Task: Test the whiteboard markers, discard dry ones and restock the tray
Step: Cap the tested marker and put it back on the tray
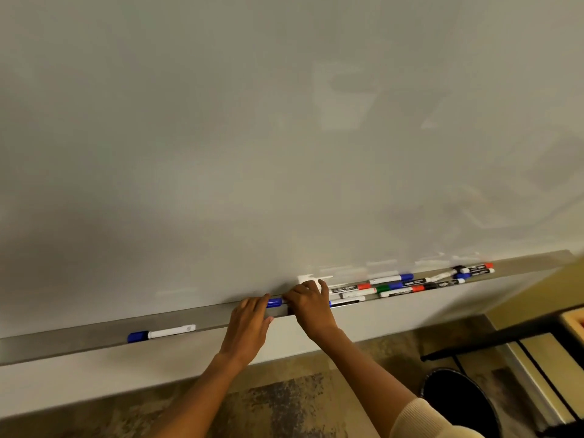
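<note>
A large blank whiteboard (284, 121) fills the view, with a long grey marker tray (79, 343) along its lower edge. My left hand (249, 324) and my right hand (311, 303) meet over the middle of the tray and both grip one blue-capped marker (274, 302); only its blue cap shows between them. A second blue-capped marker (161, 332) lies alone in the tray to the left. Several markers (398, 287) with blue, red, green and black caps lie heaped in the tray to the right.
A black round bin (461, 399) stands on the mottled floor at the lower right. A black-framed piece of furniture (505, 336) juts in beside it at the right edge. A white object (306, 277) sits against the board just behind my right hand.
</note>
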